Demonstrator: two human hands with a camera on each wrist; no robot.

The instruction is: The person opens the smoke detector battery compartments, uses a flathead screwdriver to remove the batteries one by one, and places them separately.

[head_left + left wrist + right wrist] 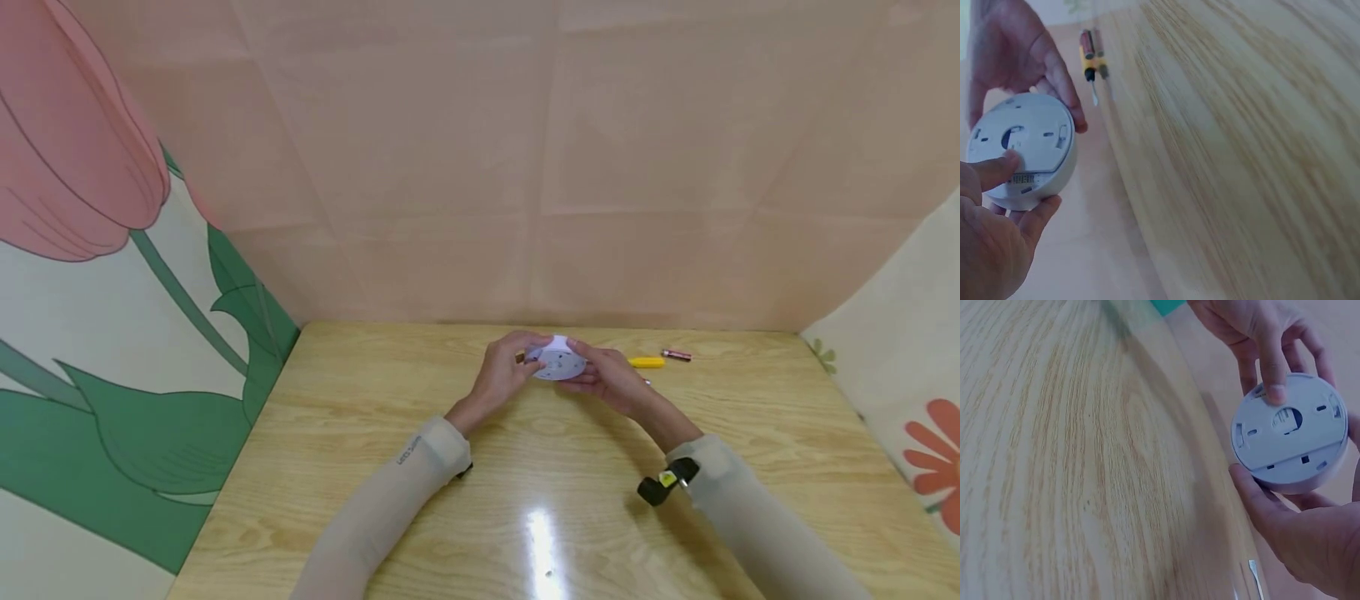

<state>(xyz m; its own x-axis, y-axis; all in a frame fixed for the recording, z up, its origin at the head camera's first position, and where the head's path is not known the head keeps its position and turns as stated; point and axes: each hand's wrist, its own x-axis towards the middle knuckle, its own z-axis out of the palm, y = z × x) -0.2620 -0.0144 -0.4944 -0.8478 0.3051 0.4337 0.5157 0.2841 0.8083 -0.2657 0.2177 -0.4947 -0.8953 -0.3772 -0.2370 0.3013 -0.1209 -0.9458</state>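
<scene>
A round white smoke detector [558, 363] is held up over the far part of the table between both hands, its slotted back plate [1291, 428] facing up. My left hand [501, 369] grips it from the left, the thumb [1000, 170] pressed flat on the back plate and the fingers under the rim. From the other side my right hand [611, 379] holds the rim between thumb and fingers. The plate has a round hole in its middle, with a label or print showing inside. The detector's front side is turned away and hidden.
Just right of the hands lies a yellow-handled screwdriver [647, 362], its metal tip [1255, 578] visible in the right wrist view. A pink-and-black battery [677, 355] lies beyond its handle. The wooden table [360, 375] ends at a draped backdrop [420, 208].
</scene>
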